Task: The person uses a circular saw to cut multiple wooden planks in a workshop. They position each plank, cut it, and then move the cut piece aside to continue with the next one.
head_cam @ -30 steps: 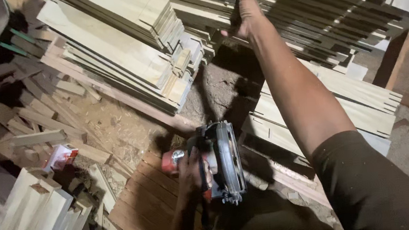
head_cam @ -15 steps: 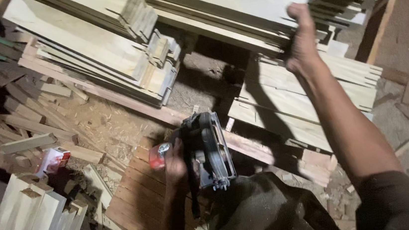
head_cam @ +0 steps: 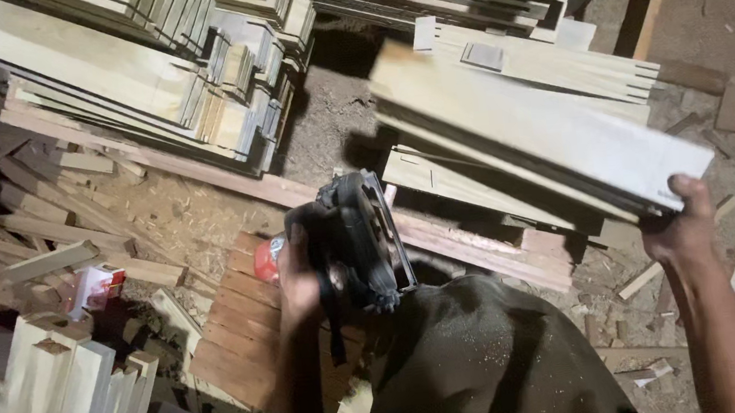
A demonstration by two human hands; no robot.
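My right hand point(head_cam: 682, 226) grips the near end of a stack of pale wooden boards point(head_cam: 521, 124), lifted and slanting away to the upper left. Low at the centre, my left hand point(head_cam: 298, 276) is closed on the handle of a dark circular saw point(head_cam: 360, 239) with a red part at its left side. The saw rests just above my knee, which is covered in dark, sawdust-flecked cloth point(head_cam: 481, 357). Under the saw lies a reddish slatted wooden panel point(head_cam: 235, 327).
Tall piles of pale planks point(head_cam: 148, 75) fill the upper left and top. Loose offcuts point(head_cam: 58, 259) and sawdust cover the floor at left. Upright pale pieces point(head_cam: 63, 406) stand at the bottom left. A small red and white packet point(head_cam: 92, 287) lies among the scraps.
My right hand, earlier reaching to the far stack, has come back toward me holding boards. The left hand with the saw stayed near my knee as the view tilted.
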